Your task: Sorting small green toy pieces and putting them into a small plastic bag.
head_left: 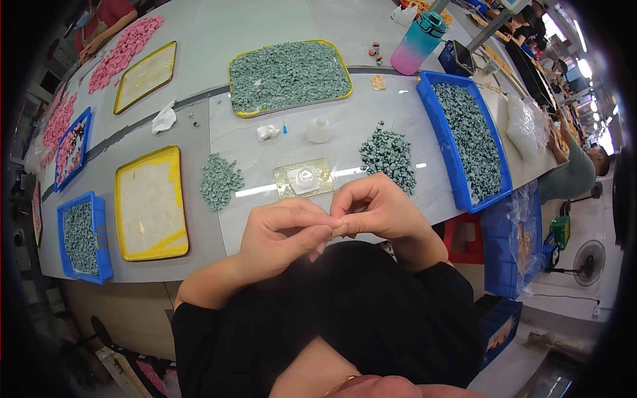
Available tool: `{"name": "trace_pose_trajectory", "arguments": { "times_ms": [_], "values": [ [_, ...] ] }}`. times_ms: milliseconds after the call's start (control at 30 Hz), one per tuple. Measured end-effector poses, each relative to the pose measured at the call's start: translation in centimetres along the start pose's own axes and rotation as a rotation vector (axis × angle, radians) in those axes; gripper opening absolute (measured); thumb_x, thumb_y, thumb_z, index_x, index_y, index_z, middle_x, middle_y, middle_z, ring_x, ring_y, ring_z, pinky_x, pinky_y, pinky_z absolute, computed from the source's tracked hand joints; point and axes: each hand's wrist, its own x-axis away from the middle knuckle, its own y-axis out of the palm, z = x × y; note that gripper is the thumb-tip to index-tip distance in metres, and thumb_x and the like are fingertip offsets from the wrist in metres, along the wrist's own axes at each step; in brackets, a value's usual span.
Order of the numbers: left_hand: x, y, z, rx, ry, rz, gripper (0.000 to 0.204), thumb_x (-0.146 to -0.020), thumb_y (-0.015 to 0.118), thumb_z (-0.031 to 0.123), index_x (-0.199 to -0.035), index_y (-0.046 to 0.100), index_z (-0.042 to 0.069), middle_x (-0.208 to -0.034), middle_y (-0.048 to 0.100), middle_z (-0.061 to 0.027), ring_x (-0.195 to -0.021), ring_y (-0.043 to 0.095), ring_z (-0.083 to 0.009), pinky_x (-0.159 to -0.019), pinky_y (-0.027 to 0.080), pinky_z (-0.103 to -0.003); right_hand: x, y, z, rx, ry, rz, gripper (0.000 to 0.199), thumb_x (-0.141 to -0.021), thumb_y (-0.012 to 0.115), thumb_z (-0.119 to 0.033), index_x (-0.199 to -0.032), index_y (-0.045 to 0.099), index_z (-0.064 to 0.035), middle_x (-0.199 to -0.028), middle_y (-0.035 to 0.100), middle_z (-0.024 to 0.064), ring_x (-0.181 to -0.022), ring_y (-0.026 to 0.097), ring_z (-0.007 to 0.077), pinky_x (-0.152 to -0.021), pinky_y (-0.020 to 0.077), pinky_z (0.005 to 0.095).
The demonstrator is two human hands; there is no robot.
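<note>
- Left grip [282, 237]: thumb and fingers bunched at the tips, meeting the right grip [377, 213]; fingers hide the space between, so I cannot tell whether either is grasping anything.
- Any small piece pinched there could slip and drop, were the fingertip hold to loosen.
- Just beyond, a sheet [283, 188] bears a white blob [306, 177]; if that is wet, a brushing wrist might smear it.
- Small green pieces lie on the tabletop [265, 159] in a left pile [221, 182] and right pile [388, 159]; a careless elbow could scatter or mix them.
- Farther out stands a small bottle [318, 130], liable to tip if knocked.
</note>
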Motion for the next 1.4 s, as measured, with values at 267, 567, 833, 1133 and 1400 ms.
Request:
{"name": "trace_pose_trajectory", "arguments": {
  "times_ms": [267,567,833,1133,1400],
  "values": [
    [0.2,0.1,0.0,-0.029,0.002,0.007,0.016,-0.087,0.061,-0.001,-0.101,0.068,0.0,-0.088,0.061,-0.0094,-0.067,0.059,-0.0105,-0.053,0.048,-0.02,0.0,0.3,0.0,0.005,-0.007,0.017,0.018,-0.073,0.077,-0.007,-0.08,0.065,0.0031,-0.073,0.062,0.0039,-0.067,0.057,0.0083,-0.06,0.0449,0.0198],
    [0.1,0.4,-0.3,-0.072,0.089,0.006,0.015,-0.088,0.058,-0.003,-0.1,0.066,-0.002,-0.087,0.061,-0.0097,-0.066,0.059,-0.0105,-0.052,0.047,-0.021,-0.2,0.2,0.1,-0.077,0.064,-0.022,0.019,-0.072,0.078,-0.008,-0.079,0.064,0.0031,-0.072,0.062,0.0045,-0.063,0.057,0.0084,-0.057,0.0441,0.0191],
    [0.2,0.0,-0.3,-0.066,0.067,0.01,0.017,-0.091,0.058,0.007,-0.099,0.065,-0.005,-0.083,0.059,-0.0136,-0.06,0.058,-0.0149,-0.048,0.047,-0.024,-0.3,0.4,0.0,-0.069,0.041,-0.023,0.019,-0.073,0.077,-0.007,-0.079,0.064,0.0038,-0.072,0.062,0.0051,-0.063,0.057,0.0087,-0.056,0.0444,0.0194],
    [0.1,0.1,0.2,-0.255,0.124,0.014,0.013,-0.087,0.062,0.004,-0.097,0.067,-0.003,-0.083,0.06,-0.0124,-0.065,0.058,-0.014,-0.054,0.045,-0.023,-0.6,-0.1,0.7,-0.046,0.056,-0.091,0.019,-0.077,0.075,-0.011,-0.079,0.063,0.0029,-0.069,0.061,0.0043,-0.06,0.056,0.0095,-0.054,0.0435,0.021],
    [-0.2,1.2,0.9,-0.587,0.206,-0.011,0.018,-0.081,0.067,0.001,-0.099,0.07,0.004,-0.084,0.055,-0.0037,-0.074,0.052,-0.0114,-0.064,0.042,-0.022,-2.4,-0.7,4.9,-0.649,0.137,-0.728,0.028,-0.082,0.071,-0.021,-0.069,0.056,-0.0009,-0.056,0.051,0.0044,-0.044,0.047,0.0131,-0.044,0.0362,0.0272]
  ]
}}
